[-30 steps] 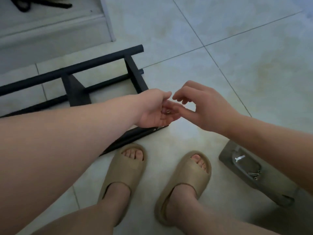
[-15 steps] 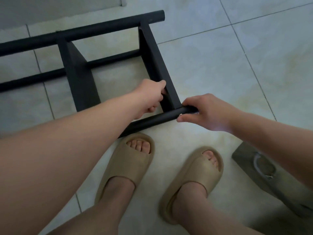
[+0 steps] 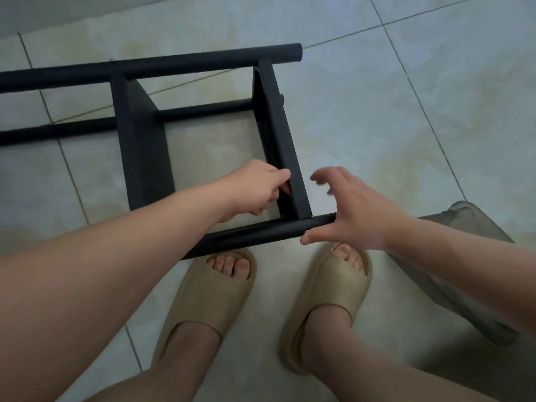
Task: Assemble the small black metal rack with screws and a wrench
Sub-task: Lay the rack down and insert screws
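Note:
The black metal rack (image 3: pixel 139 146) lies on the tiled floor in front of my feet. Its near tube (image 3: pixel 261 233) runs past my toes, and its far tube (image 3: pixel 174 65) lies parallel behind. My left hand (image 3: pixel 258 188) reaches inside the frame with its fingers curled. Its thumb lies on the inner edge of the right crossbar (image 3: pixel 278 126); whether it pinches anything is hidden. My right hand (image 3: pixel 351 211) hovers with fingers spread at the right end of the near tube. Its thumb is just below the tube and it holds nothing. No wrench is in sight.
My feet in beige slippers (image 3: pixel 220 294) (image 3: pixel 333 288) stand right behind the near tube. A grey tray-like object (image 3: pixel 470 219) lies on the floor to the right, partly under my right forearm. A pale wall or step (image 3: pixel 72 10) crosses the top left.
A second ago my hands met over something small in my left palm. My right hand then gripped the near tube's end and has now let go, fingers spread. My left hand stays at the crossbar.

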The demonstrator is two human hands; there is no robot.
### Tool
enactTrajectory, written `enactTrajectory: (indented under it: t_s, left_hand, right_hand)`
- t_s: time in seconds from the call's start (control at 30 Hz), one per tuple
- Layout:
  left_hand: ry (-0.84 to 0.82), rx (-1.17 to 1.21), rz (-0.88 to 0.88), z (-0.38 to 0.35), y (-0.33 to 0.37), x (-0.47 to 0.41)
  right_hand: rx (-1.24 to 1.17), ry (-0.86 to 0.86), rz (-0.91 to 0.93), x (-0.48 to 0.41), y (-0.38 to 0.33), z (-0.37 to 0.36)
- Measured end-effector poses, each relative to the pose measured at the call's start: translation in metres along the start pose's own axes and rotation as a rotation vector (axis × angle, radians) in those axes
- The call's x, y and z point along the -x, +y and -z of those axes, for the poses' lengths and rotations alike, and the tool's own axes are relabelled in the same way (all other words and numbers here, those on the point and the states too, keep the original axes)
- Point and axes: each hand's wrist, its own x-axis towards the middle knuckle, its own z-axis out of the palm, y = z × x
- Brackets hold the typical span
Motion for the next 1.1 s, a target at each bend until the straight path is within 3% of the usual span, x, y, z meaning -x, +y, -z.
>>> enactTrajectory:
  t_s: [0.17,0.27,0.4,0.57,0.8,1.1]
  left_hand:
    - [-0.085,0.105,-0.054,0.005,-0.009,-0.004]
    - [-0.133,0.203,-0.033,0.008,-0.016,-0.007]
    - [-0.109,0.382,0.080,0.017,-0.026,-0.010]
    - [-0.028,0.391,0.129,0.020,-0.036,-0.019]
    - [-0.224,0.475,0.110,0.023,-0.037,-0.021]
    - [-0.215,0.527,0.073,0.030,-0.040,-0.015]
  right_hand:
    - [0.444,0.113,0.326,-0.026,0.006,0.012]
    - [0.566,0.104,0.447,-0.041,0.009,0.013]
    - [0.616,0.134,0.504,-0.046,0.010,0.013]
    - [0.643,0.166,0.604,-0.048,0.009,0.015]
    - [0.582,0.165,0.628,-0.051,0.010,0.010]
    - [0.615,0.209,0.649,-0.053,0.014,0.006]
